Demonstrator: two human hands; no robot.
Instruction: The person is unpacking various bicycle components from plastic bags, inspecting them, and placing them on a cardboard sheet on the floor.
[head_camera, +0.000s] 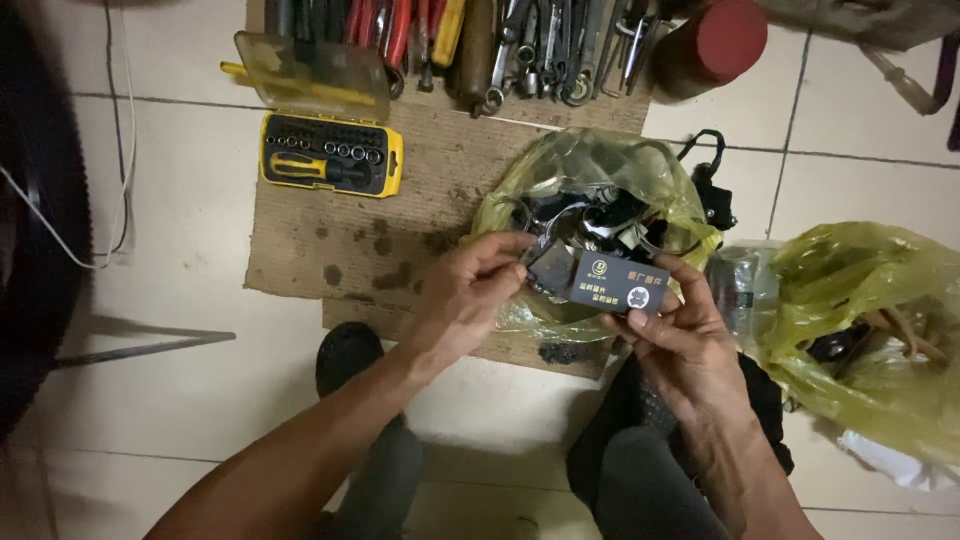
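My right hand (677, 340) holds a small dark blue box (618, 283) with a gold mark on it, thumb along its lower edge. My left hand (470, 295) pinches a dark flat piece (550, 265) at the box's open left end. Both hands hover over a yellow plastic bag (600, 160) holding black parts and wires. The bag lies on a stained brown mat (340, 240).
An open yellow bit and socket case (332, 153) sits on the mat at the back left. Pliers, wrenches and screwdrivers (500, 45) line the far edge beside a red-lidded can (712, 45). Another yellow bag (880, 320) lies right. My knees are below.
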